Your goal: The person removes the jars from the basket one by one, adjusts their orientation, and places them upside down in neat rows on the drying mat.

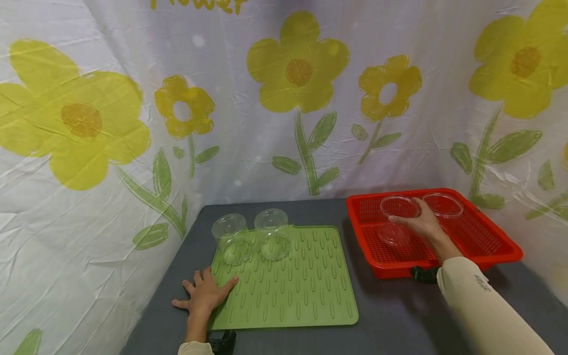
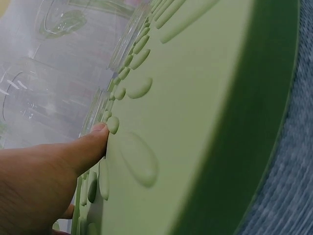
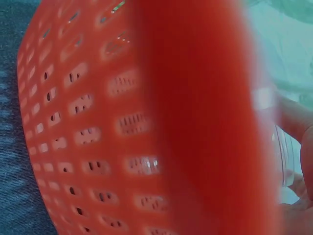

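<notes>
Inside the red basket, my right hand [image 1: 420, 224] grips a clear round container [image 1: 394, 235] near its rim, thumb on the near side and fingers at the far right. In the right wrist view the basket wall hides most of this container. A second clear container [image 1: 443, 206] stands to its right in the basket. My left hand [image 1: 205, 294] rests with spread fingers at the left edge of a green ridged mat [image 1: 306, 296], its thumb on the mat. Beyond it, two clear containers, a left one [image 1: 232, 241] and a right one [image 1: 272, 235], stand upright on the mat.
The red basket [image 1: 386, 271] with perforated walls stands on the right of the grey table [image 1: 310, 341]. A white cloth [image 1: 239, 148] painted with yellow flowers hangs behind and along the sides. A dark band [image 1: 423, 274] is on my right wrist.
</notes>
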`<state>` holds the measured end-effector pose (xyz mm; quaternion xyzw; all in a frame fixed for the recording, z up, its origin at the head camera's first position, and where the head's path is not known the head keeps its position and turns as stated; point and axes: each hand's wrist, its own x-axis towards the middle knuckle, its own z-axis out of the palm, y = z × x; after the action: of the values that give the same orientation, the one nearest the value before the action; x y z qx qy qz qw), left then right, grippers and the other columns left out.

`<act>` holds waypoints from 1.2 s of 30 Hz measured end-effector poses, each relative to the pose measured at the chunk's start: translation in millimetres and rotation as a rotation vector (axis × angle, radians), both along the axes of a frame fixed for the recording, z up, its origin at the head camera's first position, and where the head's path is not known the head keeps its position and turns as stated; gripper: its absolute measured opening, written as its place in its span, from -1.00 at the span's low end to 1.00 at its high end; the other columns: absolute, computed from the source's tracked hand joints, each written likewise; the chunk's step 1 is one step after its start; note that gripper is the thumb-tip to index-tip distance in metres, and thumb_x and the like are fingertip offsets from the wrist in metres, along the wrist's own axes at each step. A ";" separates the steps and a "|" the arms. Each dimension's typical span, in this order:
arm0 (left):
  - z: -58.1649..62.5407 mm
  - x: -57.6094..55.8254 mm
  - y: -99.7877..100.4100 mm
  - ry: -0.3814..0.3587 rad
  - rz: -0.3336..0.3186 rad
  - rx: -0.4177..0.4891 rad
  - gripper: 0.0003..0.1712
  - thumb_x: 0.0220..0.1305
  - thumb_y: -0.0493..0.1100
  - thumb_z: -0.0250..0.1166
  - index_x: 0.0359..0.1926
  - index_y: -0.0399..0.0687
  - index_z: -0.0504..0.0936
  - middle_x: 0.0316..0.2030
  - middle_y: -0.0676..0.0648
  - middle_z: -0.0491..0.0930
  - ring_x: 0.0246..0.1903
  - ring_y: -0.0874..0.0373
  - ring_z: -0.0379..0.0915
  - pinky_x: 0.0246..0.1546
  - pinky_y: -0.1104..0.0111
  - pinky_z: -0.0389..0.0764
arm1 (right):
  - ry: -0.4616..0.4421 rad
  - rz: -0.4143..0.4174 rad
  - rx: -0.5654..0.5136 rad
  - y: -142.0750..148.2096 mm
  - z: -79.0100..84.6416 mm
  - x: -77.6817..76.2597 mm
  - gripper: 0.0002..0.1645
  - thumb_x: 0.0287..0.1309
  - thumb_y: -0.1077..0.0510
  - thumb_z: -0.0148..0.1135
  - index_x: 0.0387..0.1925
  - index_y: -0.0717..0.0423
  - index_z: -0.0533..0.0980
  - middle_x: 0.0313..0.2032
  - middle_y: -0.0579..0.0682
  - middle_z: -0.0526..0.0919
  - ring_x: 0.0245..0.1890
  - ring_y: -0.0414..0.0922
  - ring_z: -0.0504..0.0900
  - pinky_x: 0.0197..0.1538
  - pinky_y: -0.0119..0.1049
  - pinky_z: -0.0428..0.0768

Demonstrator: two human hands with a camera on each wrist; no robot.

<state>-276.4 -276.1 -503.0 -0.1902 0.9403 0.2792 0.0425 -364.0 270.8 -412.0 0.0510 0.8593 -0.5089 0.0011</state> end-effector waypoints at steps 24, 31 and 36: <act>-3.8 -1.7 -3.2 0.000 -0.001 0.010 0.32 0.02 0.55 0.19 0.48 -0.23 -0.10 0.43 -0.51 -0.35 0.33 -0.59 -0.77 -0.06 -0.55 -0.76 | 0.158 0.045 0.010 -17.1 41.1 13.9 0.34 0.02 -0.28 0.38 0.54 -0.08 -0.30 0.44 0.32 0.04 0.28 0.29 0.26 0.23 0.31 0.38; -4.3 -1.8 -3.3 -0.003 -0.005 0.010 0.32 0.02 0.54 0.19 0.48 -0.23 -0.10 0.43 -0.50 -0.35 0.33 -0.60 -0.77 -0.06 -0.56 -0.74 | 0.158 0.044 0.035 -27.3 53.1 16.0 0.35 -0.02 -0.34 0.37 0.54 -0.17 -0.29 0.51 0.21 -0.10 0.36 0.28 0.14 0.24 0.32 0.35; -4.7 -4.1 -1.9 0.001 -0.005 0.009 0.31 0.03 0.53 0.19 0.48 -0.22 -0.11 0.44 -0.50 -0.35 0.33 -0.59 -0.78 -0.07 -0.55 -0.76 | 0.182 0.061 0.022 -37.0 61.5 16.9 0.32 0.00 -0.29 0.38 0.54 -0.21 -0.27 0.51 0.20 -0.10 0.40 0.30 0.09 0.25 0.33 0.33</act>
<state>-280.5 -278.0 -507.7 -0.1875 0.9395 0.2834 0.0437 -347.2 233.8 -350.4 -0.0214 0.8625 -0.5018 -0.0621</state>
